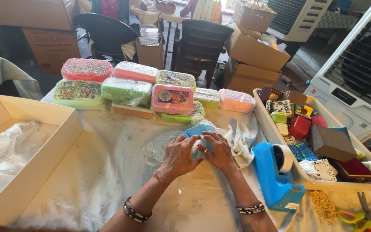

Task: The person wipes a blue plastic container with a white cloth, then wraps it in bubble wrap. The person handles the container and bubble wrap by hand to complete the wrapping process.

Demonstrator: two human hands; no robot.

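Observation:
A small blue box (198, 129) lies on the table inside clear bubble wrap (159, 146). My left hand (177, 155) presses down on the wrap on the box's near left side, fingers spread. My right hand (217, 150) rests on the box's right side, fingers curled over the wrap and touching the left hand. Both wrists wear bead bracelets. Most of the box is hidden under my hands and the wrap.
Several bubble-wrapped colourful boxes (129, 88) are stacked at the back. A blue tape dispenser (275, 174) stands to the right, beside a white tray (275, 137) of small boxes. A large open cardboard box (44, 163) sits left. Scissors (359, 217) lie at the right corner.

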